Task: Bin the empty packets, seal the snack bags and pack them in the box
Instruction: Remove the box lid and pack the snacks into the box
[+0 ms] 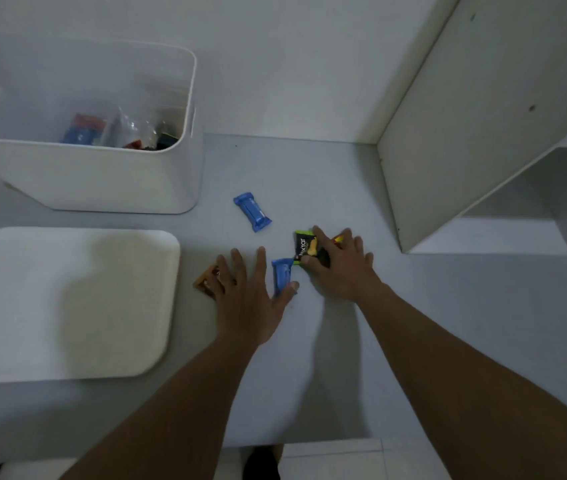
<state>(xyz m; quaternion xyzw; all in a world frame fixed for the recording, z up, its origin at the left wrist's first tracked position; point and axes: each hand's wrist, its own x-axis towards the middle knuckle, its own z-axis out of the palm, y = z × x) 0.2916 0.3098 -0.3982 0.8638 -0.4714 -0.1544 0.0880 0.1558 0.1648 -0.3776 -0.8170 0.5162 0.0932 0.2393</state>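
Grey and matte, the counter [309, 174] carries a scatter of small snack packets. The left hand [250, 296] lies flat with fingers spread; its thumb rests on the near end of a blue packet [282, 271], and its outer fingers cover most of a brown packet [205, 280], so only that packet's left edge shows. The right hand [339, 263] is just right of it, fingers splayed and pressed down on a black and green packet [304, 245] whose lettering is partly hidden and hard to read. A sliver of a red and yellow packet [338, 239] peeks out between the right hand's fingers; little else of it can be made out. A second blue packet [252, 211] lies alone farther back, apart from both hands.

At far left stands a white bin [119, 178] with rounded corners; inside it, blurred wrappers show, one blue and red, one clear, but they cannot be told apart well. Near left lies a flat white lid [67, 299], cut off by the left edge. At right a white shelf unit [482, 133] rises from the counter, its compartments running out of view. Both forearms reach in from the near edge.
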